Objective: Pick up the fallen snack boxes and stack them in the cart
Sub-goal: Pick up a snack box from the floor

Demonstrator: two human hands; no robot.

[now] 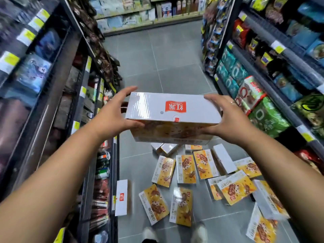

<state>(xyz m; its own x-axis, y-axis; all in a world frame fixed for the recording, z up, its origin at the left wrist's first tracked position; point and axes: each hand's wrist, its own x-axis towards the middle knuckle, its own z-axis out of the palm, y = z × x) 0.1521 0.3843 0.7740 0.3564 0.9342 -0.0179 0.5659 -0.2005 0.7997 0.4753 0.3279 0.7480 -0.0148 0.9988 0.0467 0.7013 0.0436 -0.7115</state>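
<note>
I hold one snack box [172, 106] at chest height over the aisle, white top with a red logo facing up and an orange printed side below. My left hand [112, 114] grips its left end, thumb under the near edge. My right hand [229, 118] grips its right end the same way. Several more orange and white snack boxes [185, 169] lie scattered flat on the grey tile floor beneath it. One white box [121, 197] leans against the left shelf base. No cart is in view.
Stocked shelves line both sides of the narrow aisle: dark packets on the left shelf [84, 95], green and blue bags on the right shelf [263, 109]. My shoes [175, 233] stand at the bottom edge. Bare tile floor [157, 58] stretches ahead toward a far shelf.
</note>
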